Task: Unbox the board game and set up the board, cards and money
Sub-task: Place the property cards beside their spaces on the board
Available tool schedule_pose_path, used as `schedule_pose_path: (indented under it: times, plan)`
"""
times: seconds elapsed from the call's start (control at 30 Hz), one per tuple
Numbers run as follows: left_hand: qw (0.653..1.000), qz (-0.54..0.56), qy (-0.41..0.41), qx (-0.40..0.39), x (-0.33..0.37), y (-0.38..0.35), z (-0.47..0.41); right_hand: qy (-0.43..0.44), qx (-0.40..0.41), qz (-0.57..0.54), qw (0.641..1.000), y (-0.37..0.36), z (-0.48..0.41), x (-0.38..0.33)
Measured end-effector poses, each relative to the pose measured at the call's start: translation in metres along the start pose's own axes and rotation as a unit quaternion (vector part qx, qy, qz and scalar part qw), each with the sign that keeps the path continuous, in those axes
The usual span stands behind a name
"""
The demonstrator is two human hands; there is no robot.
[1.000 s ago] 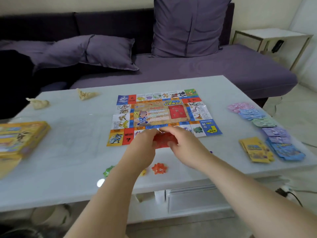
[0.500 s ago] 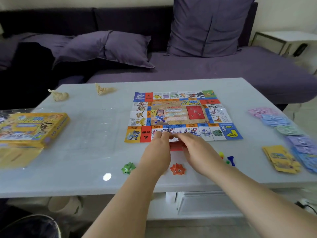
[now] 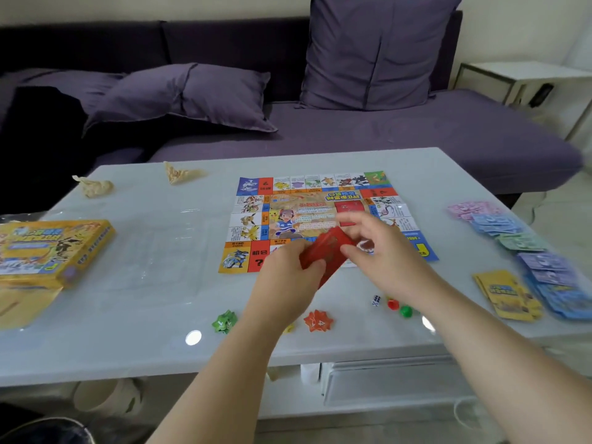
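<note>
Two hands meet over the near edge of the board [image 3: 288, 216], which lies flat and unfolded on the white table [image 3: 128, 341]. The left hand [image 3: 288, 280] grips a stack of red cards [image 3: 323, 251], fingers curled under it and thumb across its near corner; the stack is tilted, its far end raised above the board's near row of squares. The right hand [image 3: 381, 251] is at the stack's far right edge, thumb against the cards, fingers arched above and blurred; cannot tell whether it pinches a card or only touches. Well left of the board sits the yellow game box [image 3: 54, 248]. Right of the board, a line of money piles [image 3: 519, 245] in pink, blue, green and purple, overlapping one another. Beside the nearest pile, right of the board's near corner, lies a stack of yellow cards [image 3: 509, 294]. Nearer than the board, by the table's front edge: a green spiky token [image 3: 224, 322], an orange spiky token [image 3: 318, 321], a small die [image 3: 375, 300], a red pawn [image 3: 392, 304] and a green pawn [image 3: 406, 311], these last three close together. Beyond and left of the board, two crumpled paper scraps [image 3: 94, 186], apart from each other. Behind the board, a purple sofa [image 3: 416, 133] with cushions.
</note>
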State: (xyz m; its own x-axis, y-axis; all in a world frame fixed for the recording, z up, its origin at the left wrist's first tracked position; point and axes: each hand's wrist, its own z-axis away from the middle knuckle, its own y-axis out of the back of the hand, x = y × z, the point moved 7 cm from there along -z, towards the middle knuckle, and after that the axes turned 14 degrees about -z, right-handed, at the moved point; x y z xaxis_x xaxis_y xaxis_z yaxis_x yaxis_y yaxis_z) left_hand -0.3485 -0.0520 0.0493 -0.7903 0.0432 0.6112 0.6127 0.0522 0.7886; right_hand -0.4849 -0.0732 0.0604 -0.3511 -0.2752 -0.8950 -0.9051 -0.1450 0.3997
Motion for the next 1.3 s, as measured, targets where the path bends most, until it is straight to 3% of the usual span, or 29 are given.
schedule_pose_path:
  times: [0.1, 0.2, 0.27, 0.37, 0.53, 0.6, 0.8, 0.93, 1.0, 1.3]
  plan:
    - [0.978, 0.185, 0.079, -0.049, -0.003, -0.009, 0.001, -0.05, -0.08, 0.007, 0.995, -0.005, 0.012, -0.006]
    - [0.956, 0.254, 0.116, -0.093, 0.003, -0.022, 0.002, -0.023, -0.092, 0.163, 0.982, -0.013, 0.021, -0.006]
    - [0.953, 0.261, 0.115, -0.106, 0.009, -0.029, 0.002, -0.008, -0.071, 0.201, 0.977, -0.012, 0.023, -0.004]
    - [0.939, 0.299, 0.112, -0.129, 0.015, -0.033, 0.002, 0.013, -0.042, 0.166, 0.985, 0.0, 0.022, -0.005]
    - [0.839, 0.455, 0.145, -0.26, 0.032, -0.051, 0.014, 0.026, -0.078, 0.084, 0.993, 0.006, 0.028, -0.005]
    - [0.824, 0.47, 0.146, -0.28, 0.037, -0.055, 0.016, 0.048, -0.091, 0.09, 0.991, 0.007, 0.03, -0.006]
    - [0.841, 0.437, 0.12, -0.297, 0.045, -0.069, 0.019, 0.044, -0.091, 0.092, 0.991, 0.008, 0.038, -0.011]
    - [0.774, 0.515, 0.07, -0.362, 0.056, -0.063, 0.024, 0.074, -0.064, 0.056, 0.994, 0.022, 0.038, -0.018]
    - [0.757, 0.536, 0.061, -0.368, 0.055, -0.061, 0.023, 0.083, -0.059, 0.038, 0.994, 0.027, 0.037, -0.018]
    - [0.756, 0.546, 0.038, -0.36, 0.055, -0.066, 0.02, 0.101, -0.044, -0.003, 0.994, 0.032, 0.042, -0.022]
